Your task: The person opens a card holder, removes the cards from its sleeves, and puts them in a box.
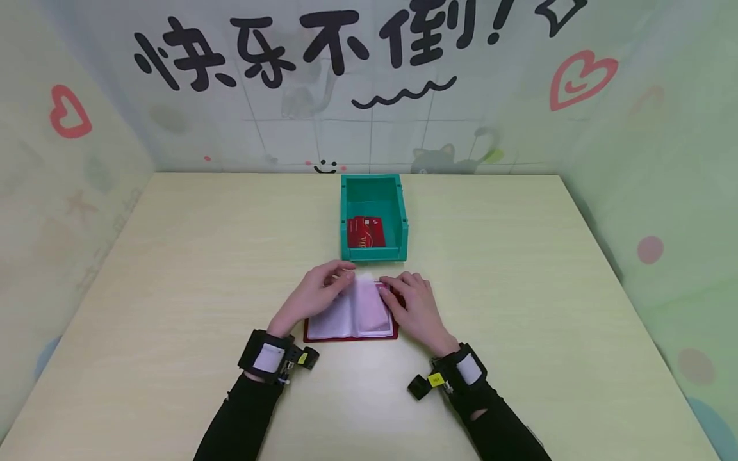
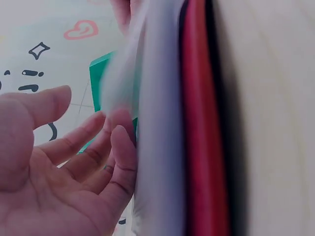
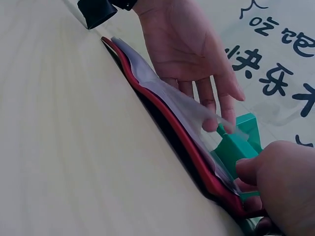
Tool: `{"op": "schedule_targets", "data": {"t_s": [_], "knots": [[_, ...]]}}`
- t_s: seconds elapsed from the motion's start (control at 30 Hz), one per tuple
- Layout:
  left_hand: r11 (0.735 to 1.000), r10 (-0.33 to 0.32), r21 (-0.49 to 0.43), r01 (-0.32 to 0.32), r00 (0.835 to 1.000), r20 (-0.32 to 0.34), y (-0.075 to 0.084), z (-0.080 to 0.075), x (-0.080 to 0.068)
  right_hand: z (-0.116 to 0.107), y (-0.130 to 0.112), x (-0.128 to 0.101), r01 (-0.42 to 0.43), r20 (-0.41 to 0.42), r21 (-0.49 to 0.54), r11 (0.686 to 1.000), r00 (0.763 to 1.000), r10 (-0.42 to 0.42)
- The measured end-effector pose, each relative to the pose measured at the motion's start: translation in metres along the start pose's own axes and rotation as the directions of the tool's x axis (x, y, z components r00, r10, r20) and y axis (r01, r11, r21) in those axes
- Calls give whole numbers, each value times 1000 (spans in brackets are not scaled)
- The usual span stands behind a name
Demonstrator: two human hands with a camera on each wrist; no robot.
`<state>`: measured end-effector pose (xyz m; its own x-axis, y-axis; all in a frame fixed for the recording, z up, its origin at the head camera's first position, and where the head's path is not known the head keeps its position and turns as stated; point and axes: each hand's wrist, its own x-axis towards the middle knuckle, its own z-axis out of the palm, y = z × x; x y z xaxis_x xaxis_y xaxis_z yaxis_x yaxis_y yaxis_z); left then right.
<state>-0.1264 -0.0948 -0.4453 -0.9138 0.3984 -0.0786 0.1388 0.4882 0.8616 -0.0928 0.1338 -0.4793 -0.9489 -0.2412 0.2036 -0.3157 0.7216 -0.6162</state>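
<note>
Right now a red card holder (image 1: 352, 334) lies open and flat on the pale wood-grain desk (image 1: 173, 269), at about 6 o'clock from a green plastic bin (image 1: 373, 253). Its cover is a thin, stiff red shell, and its inner pages are clear, glossy plastic sleeves (image 1: 360, 310) that look milky where they overlap. One sleeve lifts off the stack and blurs in both wrist views. The bin is rectangular, open-topped, with a lowered front lip; red cards (image 1: 366, 232) lie flat on its floor.

The desk is smooth and matte, a light yellowish laminate with fine grain. Pastel panels close it in on three sides, printed with black brush characters, red hearts, a small smiley and a grey cat.

The left hand (image 1: 316, 296) lies at 9 o'clock of the holder, palm down, its nearly straight fingers reaching onto the top edge of the sleeves; its grip stays apart, the fingertips (image 3: 211, 123) touching the raised sleeve. The right hand (image 1: 416, 306) sits at 3 o'clock, fingers bent and pressing on the holder's right edge; the pictures do not show whether this grip is clamped on a sleeve. Both forearms wear black sleeves and black wrist straps.
</note>
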Motion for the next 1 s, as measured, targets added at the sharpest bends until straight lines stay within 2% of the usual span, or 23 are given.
{"op": "schedule_targets", "data": {"t_s": [0.13,0.27,0.4,0.5,0.63,0.7,0.77,0.9,1.0], "knots": [[1000,-10,14,10,1000,-5,3,-2,0,-1,2,0,-3,18,-9,1000,1000,3],[998,-60,28,59,998,7,6,-4,-2,-2,2,0,-8,23,-10,1000,1000,8],[995,-82,59,81,997,7,6,-4,-4,-3,1,0,-2,22,-3,1000,1000,2],[985,-58,161,58,998,-4,6,-4,-6,-2,1,1,1,20,-5,1000,1000,-1],[939,-28,343,35,999,-25,11,-2,-9,-1,1,1,3,16,-9,1000,1000,-3],[922,-29,386,38,999,-28,14,-1,-10,-1,1,1,5,13,-10,1000,1000,-4],[929,-51,367,53,999,-17,17,1,-10,-1,1,1,5,15,-8,1000,1000,-5],[959,-89,271,86,996,1,21,5,-10,-2,1,0,3,19,-6,1000,1000,-3],[965,-117,234,116,993,-12,22,8,-9,-2,-1,0,-8,22,-16,1000,1000,8]]}}
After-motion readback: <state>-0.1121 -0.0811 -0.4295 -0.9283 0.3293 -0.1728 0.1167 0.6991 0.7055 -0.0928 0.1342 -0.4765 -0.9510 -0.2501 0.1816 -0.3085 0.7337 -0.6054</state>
